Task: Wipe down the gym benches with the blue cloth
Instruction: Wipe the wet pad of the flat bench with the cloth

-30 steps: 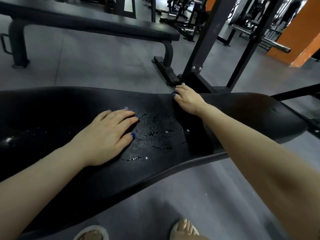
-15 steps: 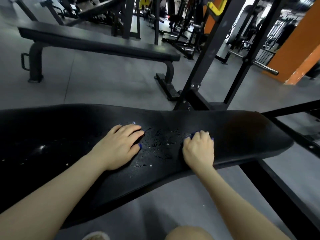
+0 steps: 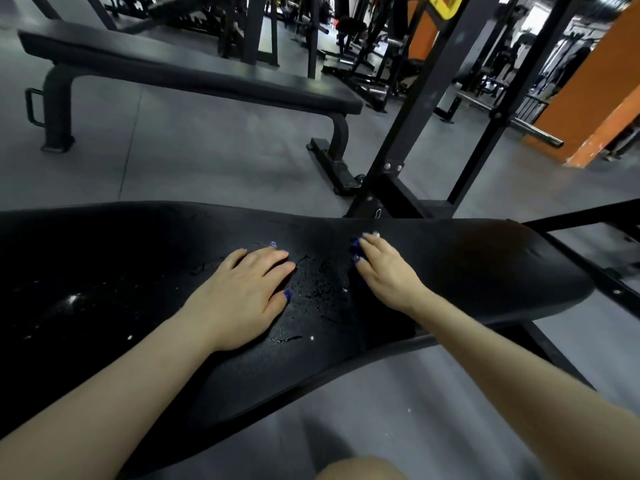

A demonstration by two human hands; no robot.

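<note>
A black padded bench (image 3: 485, 271) runs across the view in front of me, and wet droplets glisten on its middle. My left hand (image 3: 242, 296) lies flat on the pad just left of the wet patch, fingers spread. To the right of the patch my right hand (image 3: 384, 268) presses down on the pad. It holds the blue cloth (image 3: 354, 244), of which only a small dark-blue bit shows between the fingertips and the thumb. The rest of the cloth is hidden under the palm.
A second black flat bench (image 3: 207, 77) stands on the grey floor behind. A black rack upright (image 3: 415, 126) and its base rise just past the near bench on the right. An orange pillar (image 3: 595, 98) and more machines fill the background. My knee (image 3: 360, 469) shows below.
My right hand has slid with the cloth from the pad's near side toward its far side, its fingers now stretched out more. The left hand has stayed in place.
</note>
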